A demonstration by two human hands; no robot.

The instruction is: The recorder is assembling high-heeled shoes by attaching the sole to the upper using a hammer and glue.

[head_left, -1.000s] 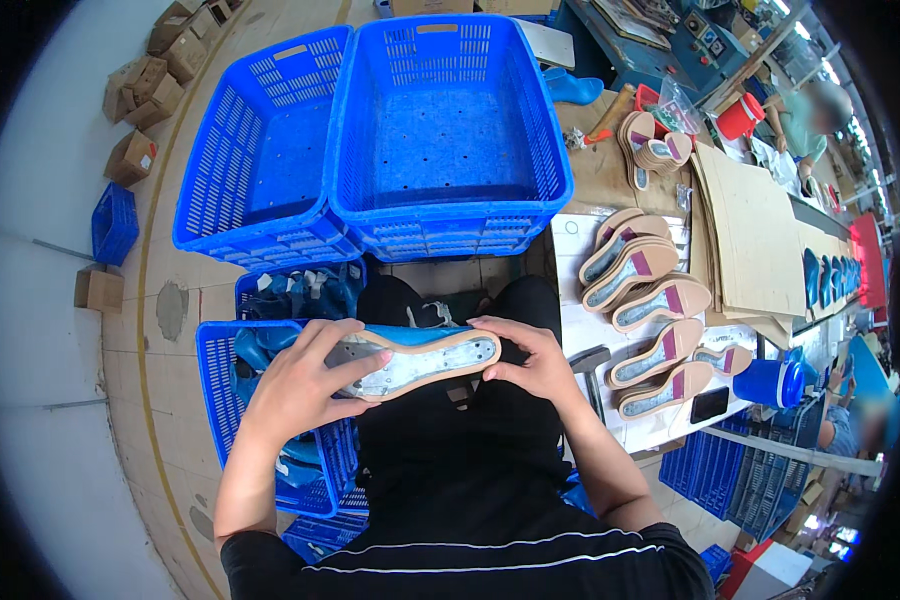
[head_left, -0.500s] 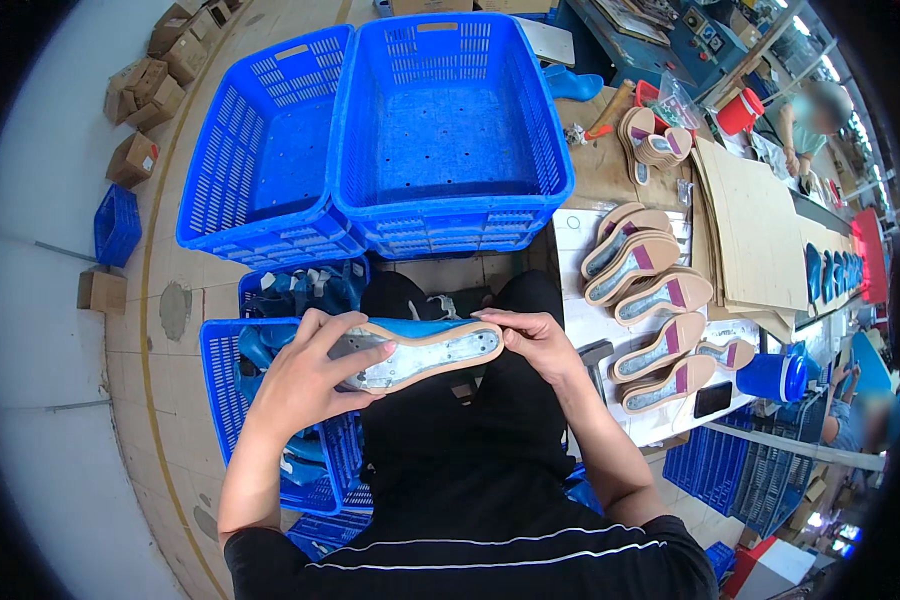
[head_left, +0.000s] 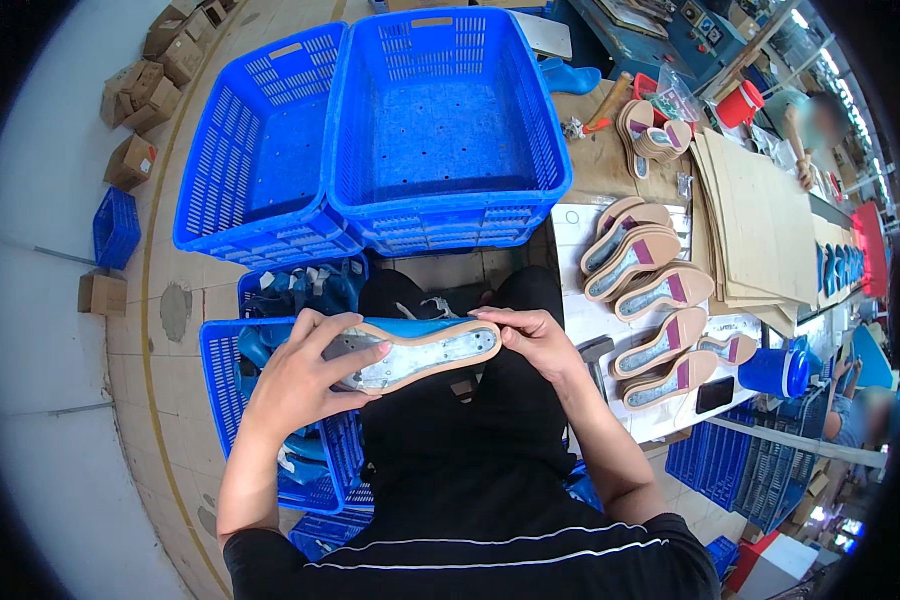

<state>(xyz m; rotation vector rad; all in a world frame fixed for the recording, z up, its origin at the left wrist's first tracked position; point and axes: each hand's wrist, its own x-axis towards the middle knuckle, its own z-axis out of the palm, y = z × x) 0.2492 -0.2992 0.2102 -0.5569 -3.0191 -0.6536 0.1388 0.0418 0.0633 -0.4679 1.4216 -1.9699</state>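
Note:
I hold a shoe [head_left: 420, 354] bottom-up across my lap: a tan insole with a grey glued middle and a blue upper showing along its far edge. My left hand [head_left: 305, 380] grips its heel end, thumb on the grey patch. My right hand [head_left: 532, 338] pinches the toe end, fingers curled over the rim. A row of similar tan soles [head_left: 650, 300] with dark red heel patches lies on the white table to my right.
Two large blue crates [head_left: 440, 215] stand ahead, both bare inside. Smaller blue crates [head_left: 225, 345] with blue shoe parts sit at my left knee. A blue cup [head_left: 775, 372], a black phone [head_left: 714, 394], cardboard sheets [head_left: 760, 220] and another sole stack [head_left: 650, 140] lie right. Another person works at far right.
The shoe has been lifted slightly and my right hand has shifted from cupping the toe to pinching its rim. My left hand keeps its grip.

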